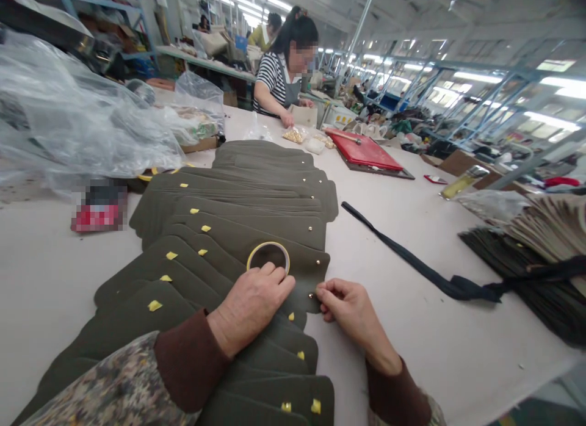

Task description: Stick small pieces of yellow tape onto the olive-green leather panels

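Note:
Overlapping dark olive fabric pieces (238, 231) run down the table, several bearing small yellow tape bits (155, 305) and gold studs along the right edge. My left hand (251, 304) rests on the pieces, its fingers curled at the lower rim of a yellow tape roll (248, 257). At the right edge of one piece, beside a gold stud (311, 295), my right hand (350, 307) is closed, thumb and index finger pinched together. Whatever lies between those fingertips is too small to make out.
A black strap (403, 252) crosses the table on the right, near stacked fabric pieces (517, 273). Clear plastic bags (77, 115) lie at the left. Further back are a red pad (364, 150) and a person (286, 72) in a striped top, handling a beige piece.

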Demonstrator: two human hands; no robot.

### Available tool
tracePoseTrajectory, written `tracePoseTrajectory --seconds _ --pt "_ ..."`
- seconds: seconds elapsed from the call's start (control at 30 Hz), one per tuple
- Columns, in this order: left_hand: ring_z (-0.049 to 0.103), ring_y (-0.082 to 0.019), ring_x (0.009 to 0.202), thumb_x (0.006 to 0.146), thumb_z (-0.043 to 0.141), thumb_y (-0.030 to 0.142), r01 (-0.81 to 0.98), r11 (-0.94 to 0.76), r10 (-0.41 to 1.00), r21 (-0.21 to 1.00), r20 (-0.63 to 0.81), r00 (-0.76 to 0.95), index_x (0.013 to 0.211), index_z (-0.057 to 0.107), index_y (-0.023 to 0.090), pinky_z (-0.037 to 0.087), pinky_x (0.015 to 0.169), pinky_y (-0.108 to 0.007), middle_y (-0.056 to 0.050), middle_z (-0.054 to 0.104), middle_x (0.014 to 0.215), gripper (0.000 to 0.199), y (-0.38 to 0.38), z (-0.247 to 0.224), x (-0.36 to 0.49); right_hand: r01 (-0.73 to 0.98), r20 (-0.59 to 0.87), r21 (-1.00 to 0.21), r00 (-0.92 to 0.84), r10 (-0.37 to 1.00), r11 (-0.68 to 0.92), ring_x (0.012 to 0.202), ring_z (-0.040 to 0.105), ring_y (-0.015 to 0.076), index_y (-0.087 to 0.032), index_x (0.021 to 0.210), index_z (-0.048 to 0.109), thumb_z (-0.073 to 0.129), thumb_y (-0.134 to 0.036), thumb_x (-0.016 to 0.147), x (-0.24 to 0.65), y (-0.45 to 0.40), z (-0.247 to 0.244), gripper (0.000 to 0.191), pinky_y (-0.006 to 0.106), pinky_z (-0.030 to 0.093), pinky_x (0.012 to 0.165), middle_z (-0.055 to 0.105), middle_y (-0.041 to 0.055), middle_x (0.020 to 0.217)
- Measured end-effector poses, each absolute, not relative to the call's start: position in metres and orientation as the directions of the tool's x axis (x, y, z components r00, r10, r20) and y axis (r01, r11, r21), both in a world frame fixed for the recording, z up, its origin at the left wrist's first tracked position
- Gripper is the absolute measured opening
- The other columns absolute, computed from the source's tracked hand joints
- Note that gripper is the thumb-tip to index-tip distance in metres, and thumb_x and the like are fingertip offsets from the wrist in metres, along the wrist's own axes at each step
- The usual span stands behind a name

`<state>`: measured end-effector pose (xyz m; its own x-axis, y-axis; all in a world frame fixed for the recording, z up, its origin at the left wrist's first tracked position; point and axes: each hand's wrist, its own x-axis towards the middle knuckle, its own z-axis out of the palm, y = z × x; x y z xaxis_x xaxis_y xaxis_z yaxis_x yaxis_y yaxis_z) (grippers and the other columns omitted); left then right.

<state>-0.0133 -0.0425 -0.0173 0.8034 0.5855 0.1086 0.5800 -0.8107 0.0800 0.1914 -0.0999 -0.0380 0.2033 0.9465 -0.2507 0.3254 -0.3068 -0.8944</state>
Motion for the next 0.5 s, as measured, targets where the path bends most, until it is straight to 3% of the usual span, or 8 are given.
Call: tracePoseTrajectory --seconds 0.2,0.4,0.5 --pt "0.055 -0.022 0.085 0.09 0.051 0.015 0.583 -0.805 0.593 0.113 0.094 0.8 0.088 0.055 0.018 0.05 0.073 -0.036 -0.005 0.061 0.092 0.005 -0.042 -0.013 -0.015 0.643 -0.06 -0.758 0.098 0.993 -0.109 0.051 0.057 0.0127 -0.016 0.072 0.073 0.058 -0.022 0.081 0.184 -0.106 -0.028 0.019 0.021 0.041 0.05 0.066 -0.0004 0.058" --pt "0.055 -0.022 0.084 0.09 0.051 0.014 0.579 -0.808 0.589 0.112 0.122 0.799 0.088 0.055 0.018 0.05 0.071 -0.034 -0.005 0.062 0.091 0.007 -0.042 -0.014 -0.015 0.797 0.1 -0.603 0.021 0.995 0.044 0.062 0.063 0.0162 -0.017 0.071 0.069 0.053 -0.017 0.084 0.174 -0.107 -0.028 0.02 0.025 0.045 0.06 0.071 0.0042 0.07" --pt "0.054 -0.021 0.084 0.091 0.049 0.013 0.573 -0.811 0.585 0.12 0.146 0.798 0.088 0.055 0.018 0.049 0.07 -0.034 -0.005 0.062 0.091 0.008 -0.041 -0.016 -0.015 0.789 0.109 -0.614 0.066 0.992 0.015 0.062 0.063 0.0164 -0.017 0.09 0.069 0.056 -0.02 0.085 0.177 -0.107 -0.032 0.015 0.026 0.048 0.061 0.07 0.0034 0.07"
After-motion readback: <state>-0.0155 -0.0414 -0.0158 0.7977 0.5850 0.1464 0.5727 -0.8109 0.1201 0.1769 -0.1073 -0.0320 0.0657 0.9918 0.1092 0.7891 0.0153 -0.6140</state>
